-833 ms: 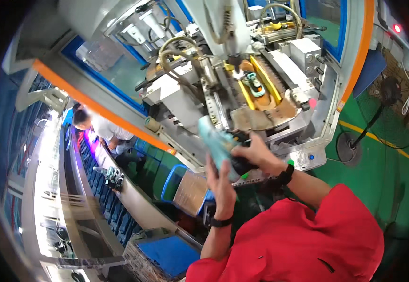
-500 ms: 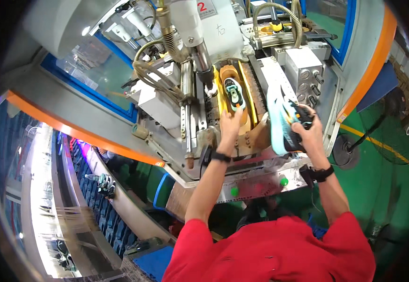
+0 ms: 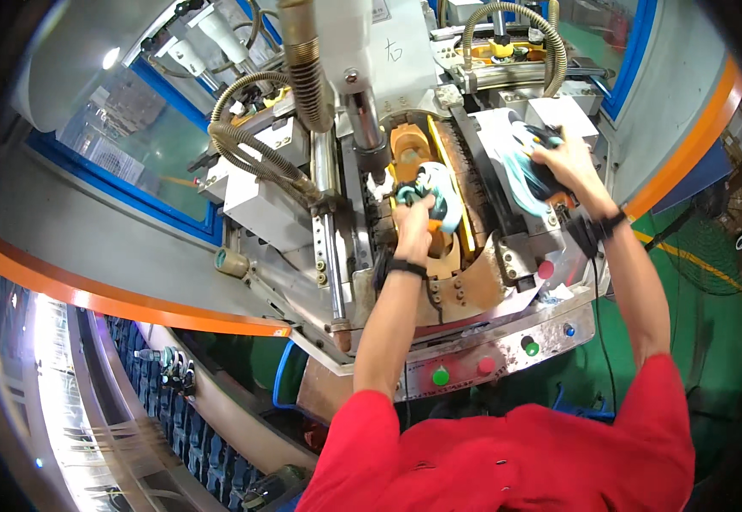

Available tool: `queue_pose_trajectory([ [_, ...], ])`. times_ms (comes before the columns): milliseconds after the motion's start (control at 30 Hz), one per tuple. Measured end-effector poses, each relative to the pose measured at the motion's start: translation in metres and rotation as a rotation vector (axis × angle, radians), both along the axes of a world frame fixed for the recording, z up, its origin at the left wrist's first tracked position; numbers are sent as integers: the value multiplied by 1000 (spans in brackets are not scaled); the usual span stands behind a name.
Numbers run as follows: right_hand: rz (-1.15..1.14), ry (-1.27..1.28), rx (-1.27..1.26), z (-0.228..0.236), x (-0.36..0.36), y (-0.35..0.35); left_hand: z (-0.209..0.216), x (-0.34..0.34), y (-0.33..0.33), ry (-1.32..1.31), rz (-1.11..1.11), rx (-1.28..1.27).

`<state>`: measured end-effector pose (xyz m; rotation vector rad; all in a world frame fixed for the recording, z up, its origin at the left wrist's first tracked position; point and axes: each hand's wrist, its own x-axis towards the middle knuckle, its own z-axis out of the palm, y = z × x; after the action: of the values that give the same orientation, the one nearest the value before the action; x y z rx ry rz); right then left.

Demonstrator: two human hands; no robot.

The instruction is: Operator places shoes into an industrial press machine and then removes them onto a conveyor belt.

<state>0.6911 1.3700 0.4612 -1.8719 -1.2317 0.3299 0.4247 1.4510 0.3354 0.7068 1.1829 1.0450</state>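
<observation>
My left hand point(image 3: 413, 226) is closed on a pale turquoise and white shoe point(image 3: 448, 194), tilted over the tan mold point(image 3: 409, 147) in the middle of the machine. The mold's far and near ends show around this shoe. To the right, my right hand point(image 3: 570, 167) grips a second shoe point(image 3: 520, 181), turquoise and white with dark parts, above the machine's right side. The fingers hide part of each shoe. A black band circles each wrist.
A metal cylinder point(image 3: 362, 119) stands just left of the mold. Ribbed hoses point(image 3: 251, 132) arch at the left. Green and red buttons line the front panel point(image 3: 465, 375). Orange-edged guards point(image 3: 132, 299) flank the machine; a conveyor with dark blocks point(image 3: 209, 435) runs lower left.
The shoe that lay in the mold is now in my left hand, raised and tilted. My right hand has moved farther from me with its shoe. The view has shifted slightly.
</observation>
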Motion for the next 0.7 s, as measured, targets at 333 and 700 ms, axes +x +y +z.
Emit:
queue_pose_trajectory([
  [333, 294, -328, -293, -88, -165, 153, 121, -174, -275, -112, 142, -54],
  [700, 437, -403, 133, -86, -214, 45, 110, -207, -439, -55, 850, 3],
])
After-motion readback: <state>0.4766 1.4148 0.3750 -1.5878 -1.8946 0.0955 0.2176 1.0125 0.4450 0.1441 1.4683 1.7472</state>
